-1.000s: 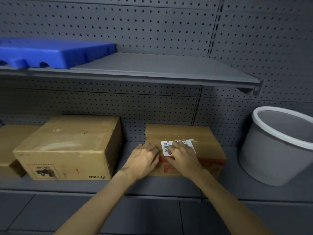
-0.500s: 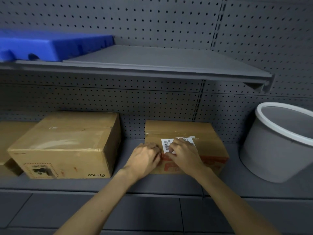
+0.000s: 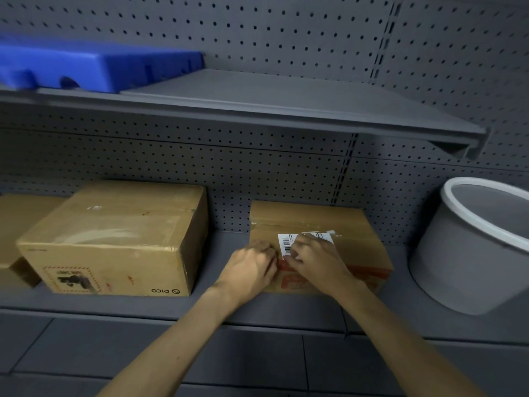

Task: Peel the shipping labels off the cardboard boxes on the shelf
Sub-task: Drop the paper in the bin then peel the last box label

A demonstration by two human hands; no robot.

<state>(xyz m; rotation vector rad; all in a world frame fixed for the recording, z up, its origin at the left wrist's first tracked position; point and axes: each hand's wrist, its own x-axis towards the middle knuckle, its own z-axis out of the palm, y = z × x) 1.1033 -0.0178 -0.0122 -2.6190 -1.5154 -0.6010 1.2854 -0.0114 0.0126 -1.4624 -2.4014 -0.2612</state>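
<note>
Right hand fingertips are pinching the white label's lower-left edge while the curled left hand is bracing the small box beside it (grip unclear), box sitting on the lower shelf between bigger carton and grey bucket.

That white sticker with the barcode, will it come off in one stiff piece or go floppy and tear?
The shipping label looks like thin paper lying flat on the cardboard box, so it would probably bend and curl. It may tear, since it seems stuck down. Both hands, left hand and right hand, work its lower edge.
</note>
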